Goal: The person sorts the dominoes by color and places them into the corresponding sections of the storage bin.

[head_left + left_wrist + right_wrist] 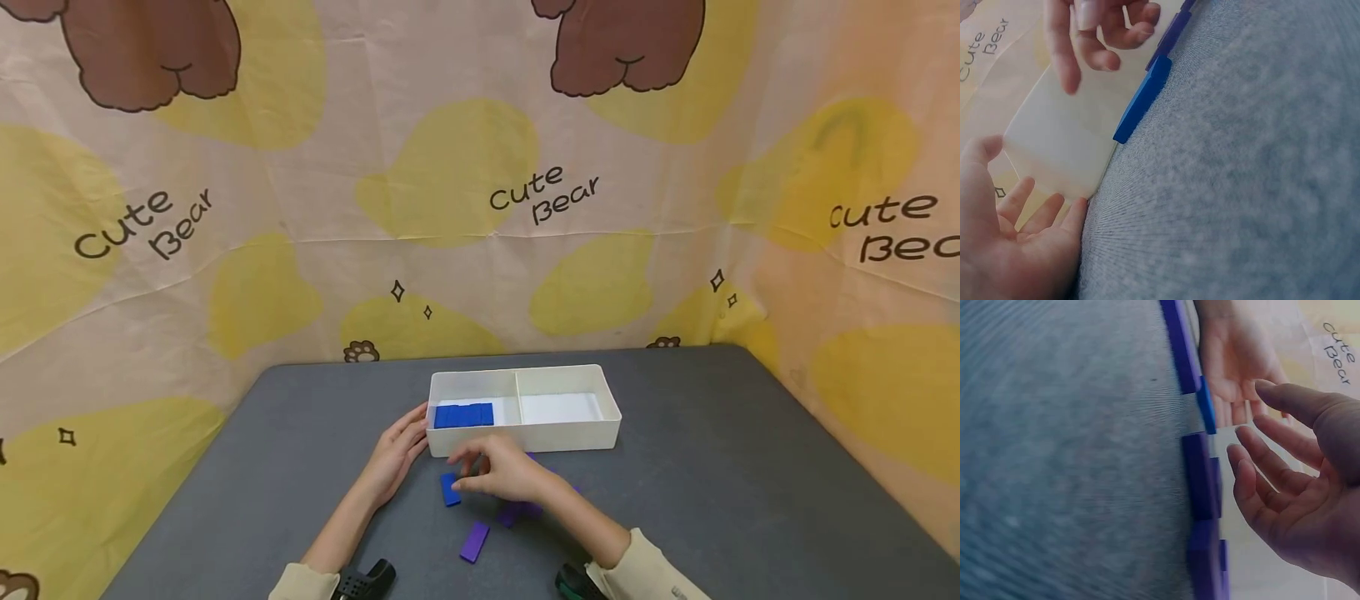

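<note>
A white two-compartment box point(577, 438) stands toward the far side of the table. Its left compartment contains several blue blocks point(463, 415) lying side by side. My left hand point(392, 457) rests its extended fingers against the box's left end. Just in front of the box, my right hand point(506, 473) hovers with loosely bent fingers and holds nothing. Close by its thumb, a single flat blue block point(448, 490) lies on the table; the left wrist view shows this blue block point(1141, 103) apart from the fingers.
One purple block point(474, 542) lies nearer to me on the grey table point(712, 483). More purple blocks point(1204, 478) are beneath the right hand and forearm, partly hidden in the head view. A printed cloth point(450, 275) hangs behind the table.
</note>
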{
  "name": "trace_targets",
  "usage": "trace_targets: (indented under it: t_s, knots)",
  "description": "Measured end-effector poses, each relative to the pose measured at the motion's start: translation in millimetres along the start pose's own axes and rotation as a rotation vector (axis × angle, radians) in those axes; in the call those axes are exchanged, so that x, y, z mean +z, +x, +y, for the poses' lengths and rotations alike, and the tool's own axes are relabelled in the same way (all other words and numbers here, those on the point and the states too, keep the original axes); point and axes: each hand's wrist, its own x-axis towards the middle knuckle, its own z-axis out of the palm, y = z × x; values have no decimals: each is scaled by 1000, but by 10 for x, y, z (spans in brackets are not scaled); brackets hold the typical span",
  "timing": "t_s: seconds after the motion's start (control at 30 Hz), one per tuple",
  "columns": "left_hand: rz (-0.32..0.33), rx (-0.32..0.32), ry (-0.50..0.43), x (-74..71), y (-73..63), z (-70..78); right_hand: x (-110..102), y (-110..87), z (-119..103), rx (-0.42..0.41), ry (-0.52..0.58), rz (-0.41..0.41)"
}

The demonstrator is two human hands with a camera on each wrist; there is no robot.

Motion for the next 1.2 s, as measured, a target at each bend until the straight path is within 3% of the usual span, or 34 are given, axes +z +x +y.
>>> trace_targets:
  t_s: [0.5, 0.87, 1.2]
  knots:
    - [-13, -4, 2, -5, -1, 9, 97, 5, 95, 44, 17, -81]
    - [-27, -1, 5, -12, -2, 16, 156, 29, 105, 61, -36, -66]
    - [-13, -2, 9, -3, -11, 16, 153, 13, 74, 81, -18, -53]
